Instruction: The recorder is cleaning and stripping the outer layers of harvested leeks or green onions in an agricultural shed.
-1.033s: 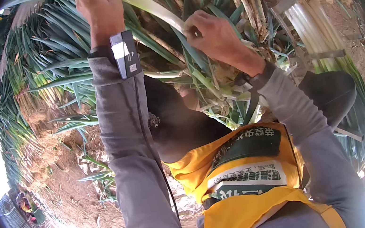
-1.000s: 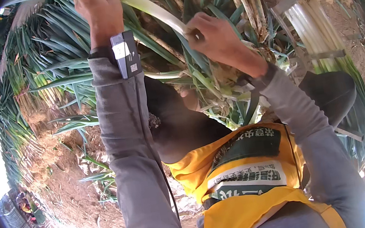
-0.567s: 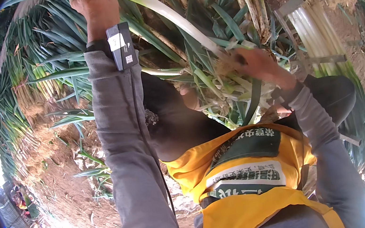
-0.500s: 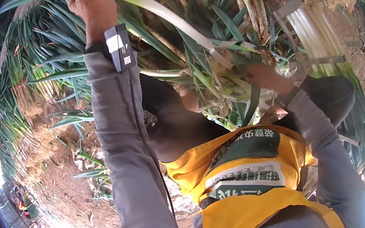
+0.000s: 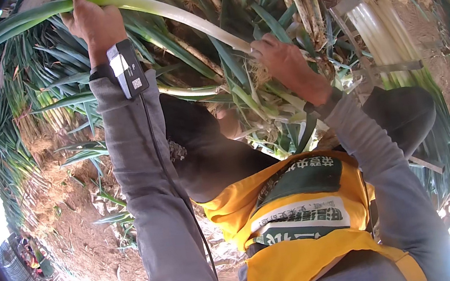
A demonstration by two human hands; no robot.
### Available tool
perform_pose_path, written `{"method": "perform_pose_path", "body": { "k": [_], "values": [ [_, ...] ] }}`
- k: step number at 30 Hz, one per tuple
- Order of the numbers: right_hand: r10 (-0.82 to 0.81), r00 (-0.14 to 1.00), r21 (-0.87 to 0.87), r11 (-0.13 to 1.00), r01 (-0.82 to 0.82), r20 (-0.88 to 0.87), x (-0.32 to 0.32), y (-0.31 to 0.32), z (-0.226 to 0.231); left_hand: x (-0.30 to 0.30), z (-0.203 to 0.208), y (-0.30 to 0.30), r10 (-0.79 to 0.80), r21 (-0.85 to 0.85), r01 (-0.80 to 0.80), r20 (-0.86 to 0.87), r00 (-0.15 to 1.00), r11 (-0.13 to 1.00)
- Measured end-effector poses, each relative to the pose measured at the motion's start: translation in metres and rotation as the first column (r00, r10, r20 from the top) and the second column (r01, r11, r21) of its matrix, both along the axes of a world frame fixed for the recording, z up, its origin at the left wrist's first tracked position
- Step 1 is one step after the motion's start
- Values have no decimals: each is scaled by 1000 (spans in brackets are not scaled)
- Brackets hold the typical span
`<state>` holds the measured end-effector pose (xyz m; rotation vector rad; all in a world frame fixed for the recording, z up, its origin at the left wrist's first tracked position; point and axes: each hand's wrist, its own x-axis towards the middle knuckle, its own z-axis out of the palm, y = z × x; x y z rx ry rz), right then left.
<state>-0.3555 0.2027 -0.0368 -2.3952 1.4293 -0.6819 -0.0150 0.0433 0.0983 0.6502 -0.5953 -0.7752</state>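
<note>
Leek (image 5: 175, 13), long and bowed, was held up at the far side of the view, with its green leaves reaching out to the left and its white end pointing to the right. Around its pale green middle the left hand (image 5: 94, 23) was wrapped, the fingers curled over and pressed to the stalk. By the right hand (image 5: 287, 66) the white end was pinched between bunched fingertips; how each finger lay there could not be told. Just below that end, fibrous roots (image 5: 258, 73) were seen. A black device (image 5: 127, 70) was strapped below the left hand, and an orange vest (image 5: 304, 269) was worn. Loose trimmings (image 5: 257, 103) were heaped beneath the hands, and white stalks (image 5: 381, 27) were laid in a metal frame (image 5: 397, 67) to the right. Bundled leeks (image 5: 33, 118) were stacked at the left, beside bare soil (image 5: 90, 220).
</note>
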Motion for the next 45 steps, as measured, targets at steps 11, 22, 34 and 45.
{"method": "perform_pose_path", "body": {
  "k": [11, 22, 34, 45],
  "values": [
    [-339, 939, 539, 780, 318, -63, -121, 29, -85, 1, -7, 6, 154, 31, -157, 90, 984, 987],
    [-414, 278, 481, 841, -247, 867, 21, -16, 32, 25, -28, 36, -100, 246, -491, 947, 304, 836],
    [-436, 412, 594, 671, -443, 800, 44, -6, 68, 3, -15, 3, -260, -41, 271, -453, 853, 962],
    [211, 926, 323, 941, -106, -312, -128, 15, -88, -19, -9, -9, -68, 29, 73, -143, 987, 997]
  ]
}}
